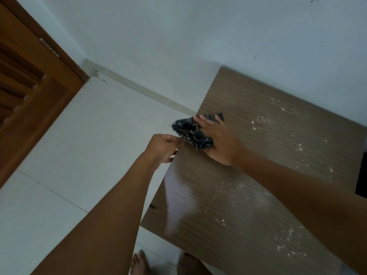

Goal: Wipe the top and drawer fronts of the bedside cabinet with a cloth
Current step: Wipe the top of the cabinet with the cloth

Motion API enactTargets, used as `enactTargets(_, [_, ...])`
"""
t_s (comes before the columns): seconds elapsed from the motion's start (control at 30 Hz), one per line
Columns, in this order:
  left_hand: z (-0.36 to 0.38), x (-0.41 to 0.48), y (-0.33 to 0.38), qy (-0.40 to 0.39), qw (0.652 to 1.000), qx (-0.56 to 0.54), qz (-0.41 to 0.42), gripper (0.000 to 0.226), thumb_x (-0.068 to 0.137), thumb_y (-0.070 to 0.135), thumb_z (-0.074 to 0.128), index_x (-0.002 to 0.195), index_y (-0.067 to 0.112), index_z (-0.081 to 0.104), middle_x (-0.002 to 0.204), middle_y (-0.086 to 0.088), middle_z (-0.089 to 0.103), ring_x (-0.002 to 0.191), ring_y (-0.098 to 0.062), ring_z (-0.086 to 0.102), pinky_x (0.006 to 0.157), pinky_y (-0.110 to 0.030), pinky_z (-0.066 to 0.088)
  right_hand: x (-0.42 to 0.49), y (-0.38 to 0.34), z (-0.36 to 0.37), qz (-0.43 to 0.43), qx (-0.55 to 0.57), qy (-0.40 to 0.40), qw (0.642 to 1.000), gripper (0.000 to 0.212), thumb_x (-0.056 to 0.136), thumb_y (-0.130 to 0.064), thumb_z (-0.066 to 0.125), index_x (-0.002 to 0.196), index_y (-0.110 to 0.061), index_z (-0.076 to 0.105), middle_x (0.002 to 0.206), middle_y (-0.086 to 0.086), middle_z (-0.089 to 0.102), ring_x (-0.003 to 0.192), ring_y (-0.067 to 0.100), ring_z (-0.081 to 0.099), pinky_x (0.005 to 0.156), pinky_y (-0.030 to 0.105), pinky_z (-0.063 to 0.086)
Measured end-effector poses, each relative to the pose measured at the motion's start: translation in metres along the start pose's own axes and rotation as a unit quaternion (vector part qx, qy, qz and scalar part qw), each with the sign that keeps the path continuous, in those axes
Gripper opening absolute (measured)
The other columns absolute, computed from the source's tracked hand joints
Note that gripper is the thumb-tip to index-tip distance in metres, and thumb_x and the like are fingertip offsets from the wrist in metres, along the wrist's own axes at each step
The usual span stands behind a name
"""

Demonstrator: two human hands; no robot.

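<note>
The bedside cabinet's brown woodgrain top (248, 195) fills the right half of the view, seen from above. White crumbs and dust (262, 122) speckle its right side and near corner. A dark patterned cloth (188, 131) lies bunched at the top's left edge. My right hand (222, 143) presses on it with straight fingers, and part of the cloth bulges over the thumb side. My left hand (162, 147) is cupped just off that edge, right beside the cloth, its fingertips against the cabinet's edge with nothing visibly in it. The drawer fronts are out of sight.
White floor tiles (89, 135) spread to the left of the cabinet. A brown wooden door (29, 86) stands at far left. The cabinet backs onto a pale wall (198, 36). My bare foot (139, 262) is on the floor below. Something dark (361, 185) adjoins the cabinet's right side.
</note>
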State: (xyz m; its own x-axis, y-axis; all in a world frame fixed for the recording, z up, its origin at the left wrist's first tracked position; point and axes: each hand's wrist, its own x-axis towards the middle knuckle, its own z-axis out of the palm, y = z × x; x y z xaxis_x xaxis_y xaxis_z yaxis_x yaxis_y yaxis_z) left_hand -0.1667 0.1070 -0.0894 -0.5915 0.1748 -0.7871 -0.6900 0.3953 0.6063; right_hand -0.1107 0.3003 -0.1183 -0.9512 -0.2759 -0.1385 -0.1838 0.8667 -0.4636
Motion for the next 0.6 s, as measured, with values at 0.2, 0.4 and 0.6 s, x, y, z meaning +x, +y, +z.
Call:
enactTargets(0.2, [-0.018, -0.003, -0.006, -0.086, 0.996, -0.019, -0.026, 0.023, 0.095, 0.009, 0.054, 0.112, 0.01, 0.07, 0.109, -0.008, 0.073, 0.101, -0.02, 0.069, 0.077, -0.028, 0.056, -0.041, -0.024, 0.021, -0.037, -0.002, 0.023, 0.999, 0.061, 0.085, -0.032, 0.065, 0.142, -0.025, 0.044, 0.155, 0.0, 0.031, 0.145, 0.013, 0.018, 0.119, 0.046, 0.003])
enactTargets(0.4, [-0.015, -0.01, -0.005, -0.09, 0.995, -0.043, -0.027, 0.031, 0.1, 0.008, 0.039, 0.123, 0.01, 0.059, 0.106, -0.005, 0.073, 0.102, -0.019, 0.067, 0.087, -0.034, 0.054, -0.097, -0.057, 0.044, -0.027, 0.013, -0.006, 1.0, 0.064, 0.083, -0.043, 0.06, 0.143, -0.028, 0.042, 0.156, -0.003, 0.025, 0.148, 0.015, 0.016, 0.12, 0.048, 0.007])
enactTargets(0.6, [0.006, -0.015, -0.002, 0.005, 0.984, 0.148, 0.104, 0.034, 0.096, 0.023, 0.055, 0.129, 0.016, 0.058, 0.122, -0.002, 0.062, 0.104, -0.015, 0.06, 0.085, -0.025, 0.05, -0.123, -0.097, 0.011, 0.105, 0.272, -0.056, 0.955, 0.035, 0.097, -0.031, 0.052, 0.122, -0.055, 0.049, 0.122, -0.031, 0.059, 0.11, -0.021, 0.048, 0.104, 0.028, 0.039])
